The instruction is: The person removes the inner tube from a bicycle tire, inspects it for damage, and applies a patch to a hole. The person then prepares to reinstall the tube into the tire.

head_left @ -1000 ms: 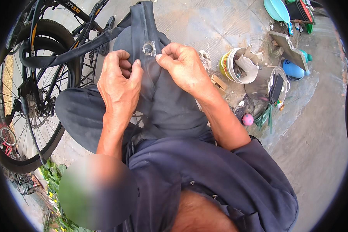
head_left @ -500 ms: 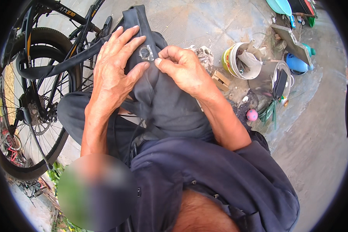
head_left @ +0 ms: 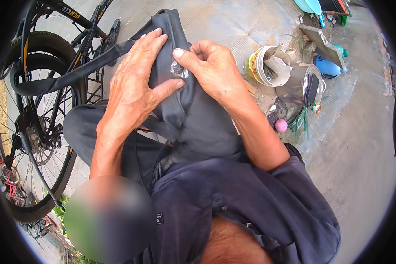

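A black bicycle inner tube (head_left: pixel 168 33) lies across my raised knee in dark trousers (head_left: pixel 211 125). On it sits a small dark patch (head_left: pixel 178 69) under crinkled, shiny clear film. My left hand (head_left: pixel 134 81) rests flat on the tube's left side, its fingers stretched out and its thumb just below the patch. With the fingers curled, my right hand (head_left: pixel 213 68) presses its thumb tip at the patch's upper edge; what lies under that thumb is hidden. From the tube's far end, a loop runs left to the bicycle wheel (head_left: pixel 42 127).
A bicycle frame (head_left: pixel 81 20) stands close on the left. At right are a white bucket (head_left: pixel 255 66) holding scraps, a clear tub (head_left: pixel 295 77) with a black object on it, a pink ball (head_left: pixel 280 125), a blue bottle (head_left: pixel 328 66) and a grey slab (head_left: pixel 323 42).
My right thumb has shifted from the patch's right side to its upper edge. The tube and both hands appear slightly further right, and the whole view has shifted a little.
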The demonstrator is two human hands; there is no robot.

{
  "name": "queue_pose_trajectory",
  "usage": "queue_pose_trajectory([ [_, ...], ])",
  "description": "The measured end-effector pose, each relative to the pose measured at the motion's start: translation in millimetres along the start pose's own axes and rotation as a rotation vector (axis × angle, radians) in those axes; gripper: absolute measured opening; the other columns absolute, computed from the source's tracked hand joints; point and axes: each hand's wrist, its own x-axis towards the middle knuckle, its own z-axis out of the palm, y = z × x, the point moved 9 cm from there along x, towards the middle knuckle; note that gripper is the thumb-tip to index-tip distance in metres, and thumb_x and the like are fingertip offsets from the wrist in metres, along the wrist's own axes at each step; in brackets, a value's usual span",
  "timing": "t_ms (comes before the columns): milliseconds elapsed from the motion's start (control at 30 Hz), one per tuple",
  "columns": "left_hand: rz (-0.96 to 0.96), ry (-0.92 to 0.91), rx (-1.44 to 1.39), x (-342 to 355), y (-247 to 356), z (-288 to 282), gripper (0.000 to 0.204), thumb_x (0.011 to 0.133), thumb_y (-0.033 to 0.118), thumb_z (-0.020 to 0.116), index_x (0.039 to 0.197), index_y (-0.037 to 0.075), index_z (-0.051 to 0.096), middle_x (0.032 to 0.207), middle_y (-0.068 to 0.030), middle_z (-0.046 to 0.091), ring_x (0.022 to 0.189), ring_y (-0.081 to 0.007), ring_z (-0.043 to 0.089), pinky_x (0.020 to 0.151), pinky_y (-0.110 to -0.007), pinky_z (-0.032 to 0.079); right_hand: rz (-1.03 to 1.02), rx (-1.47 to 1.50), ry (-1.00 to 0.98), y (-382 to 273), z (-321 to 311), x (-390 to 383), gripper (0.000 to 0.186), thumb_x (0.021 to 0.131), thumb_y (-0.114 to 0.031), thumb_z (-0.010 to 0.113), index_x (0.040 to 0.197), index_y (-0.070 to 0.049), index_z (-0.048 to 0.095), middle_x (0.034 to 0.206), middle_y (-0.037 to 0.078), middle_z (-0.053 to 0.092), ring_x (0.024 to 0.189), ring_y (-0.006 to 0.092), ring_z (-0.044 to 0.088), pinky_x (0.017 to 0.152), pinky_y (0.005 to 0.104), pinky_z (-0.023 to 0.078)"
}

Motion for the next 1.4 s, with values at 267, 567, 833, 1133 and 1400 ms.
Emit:
queue_pose_trajectory([
  [267,0.236,0.037,0.010,-9.1,25.4,15.8,0.075,0.068,0.016,0.085,0.137,0.011,0.056,0.146,-0.0089,0.051,0.139,-0.0357,0.042,0.114,-0.047,0.035,0.171,0.444,0.006,37.7,-8.8,-22.9,0.029,0.092,-0.025,0.067,0.088,0.004,0.068,0.071,0.001,0.061,0.065,0.0069,0.051,0.055,0.0257,0.042],
  [567,0.194,0.080,0.187,2.0,25.5,15.9,0.041,0.089,0.009,0.066,0.130,0.008,0.062,0.141,-0.0089,0.056,0.136,-0.0336,0.047,0.113,-0.045,0.036,0.042,0.463,-0.013,41.2,-2.2,1.0,0.028,0.093,-0.022,0.064,0.092,0.006,0.067,0.073,0.004,0.065,0.068,0.0085,0.056,0.061,0.0281,0.047],
  [833,0.069,-0.016,0.025,14.2,23.6,14.9,0.040,0.087,0.003,0.064,0.127,0.005,0.063,0.141,-0.0115,0.055,0.139,-0.0329,0.043,0.116,-0.043,0.033,-0.010,0.445,0.039,37.2,-7.1,5.2,0.029,0.093,-0.023,0.064,0.092,0.006,0.067,0.073,0.010,0.067,0.068,0.0125,0.061,0.064,0.0311,0.049],
  [1133,0.001,-0.032,0.101,12.6,24.5,16.5,0.057,0.076,0.008,0.073,0.131,0.005,0.060,0.144,-0.0118,0.052,0.140,-0.0326,0.042,0.115,-0.043,0.034,-0.047,0.287,0.017,32.0,-11.8,8.6,0.027,0.090,-0.023,0.067,0.092,0.004,0.068,0.071,0.012,0.068,0.066,0.0196,0.065,0.063,0.0341,0.051],
  [1400,-0.019,-0.047,0.053,10.3,16.7,11.7,0.061,0.076,0.001,0.073,0.135,0.006,0.057,0.147,-0.0105,0.050,0.143,-0.0299,0.039,0.117,-0.042,0.031,-0.368,0.196,0.090,-0.6,-31.0,-1.6,0.022,0.085,-0.006,0.075,0.107,-0.004,0.071,0.088,0.000,0.064,0.068,0.0030,0.053,0.060,0.0196,0.043],
])
